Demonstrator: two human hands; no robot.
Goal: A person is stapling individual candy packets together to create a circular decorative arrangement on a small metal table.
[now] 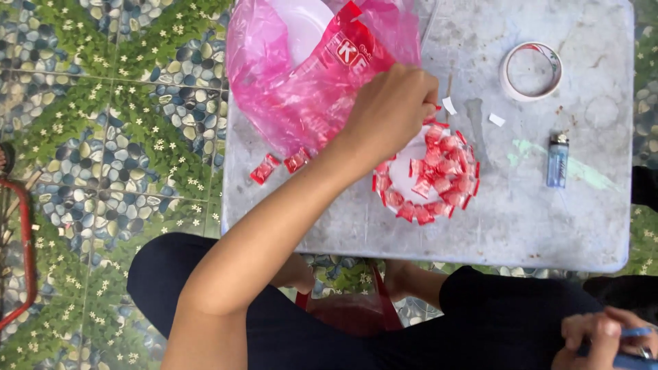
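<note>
Scuffed grey table (534, 226), left hand (394, 109) fingers pinched over red-wrapped candy ring (428, 175), right hand (603, 339) gripping blue pen (634, 332).

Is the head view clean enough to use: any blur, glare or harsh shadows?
Head view: flat, even daylight, no harsh shadows; the left hand and forearm look slightly soft; mild sheen on the pink plastic bag; the right hand is cut off at the frame's corner.

White disc (404, 179) ringed with small red packets, flat on the grey table (521, 219).
</note>
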